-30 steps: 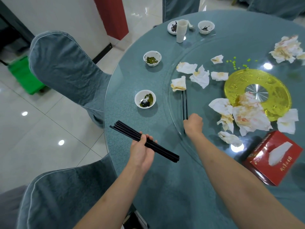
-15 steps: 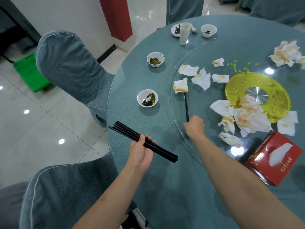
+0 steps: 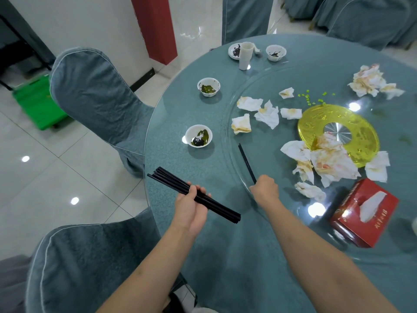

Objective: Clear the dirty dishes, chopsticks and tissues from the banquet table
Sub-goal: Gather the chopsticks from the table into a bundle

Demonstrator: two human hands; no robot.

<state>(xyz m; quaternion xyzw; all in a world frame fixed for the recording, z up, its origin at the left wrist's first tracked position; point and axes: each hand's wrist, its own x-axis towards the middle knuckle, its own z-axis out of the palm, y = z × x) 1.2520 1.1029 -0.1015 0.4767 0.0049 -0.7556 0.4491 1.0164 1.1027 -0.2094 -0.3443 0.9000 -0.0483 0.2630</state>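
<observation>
My left hand (image 3: 191, 208) grips a bundle of several black chopsticks (image 3: 178, 186) above the table's near edge. My right hand (image 3: 265, 190) holds a pair of black chopsticks (image 3: 246, 161) by their near end, lifted off the glass turntable and pointing away from me. Two dirty white bowls (image 3: 198, 136) (image 3: 208, 86) stand on the left side of the table. At the far edge are a small plate (image 3: 233, 51), a white cup (image 3: 245, 55) and another bowl (image 3: 275, 53). Stained tissues (image 3: 266, 114) (image 3: 329, 161) (image 3: 367, 81) lie scattered on the turntable.
The round table (image 3: 237, 256) has a teal cloth and a glass turntable with a yellow ring (image 3: 316, 118) in its middle. A red tissue box (image 3: 365, 208) lies at the right. Covered chairs (image 3: 94, 96) (image 3: 85, 267) stand to the left and near me. A green crate (image 3: 36, 102) sits on the floor.
My right hand has pulled the pair of chopsticks off the turntable toward me and swung their tips to the left. My left hand keeps its bundle almost still.
</observation>
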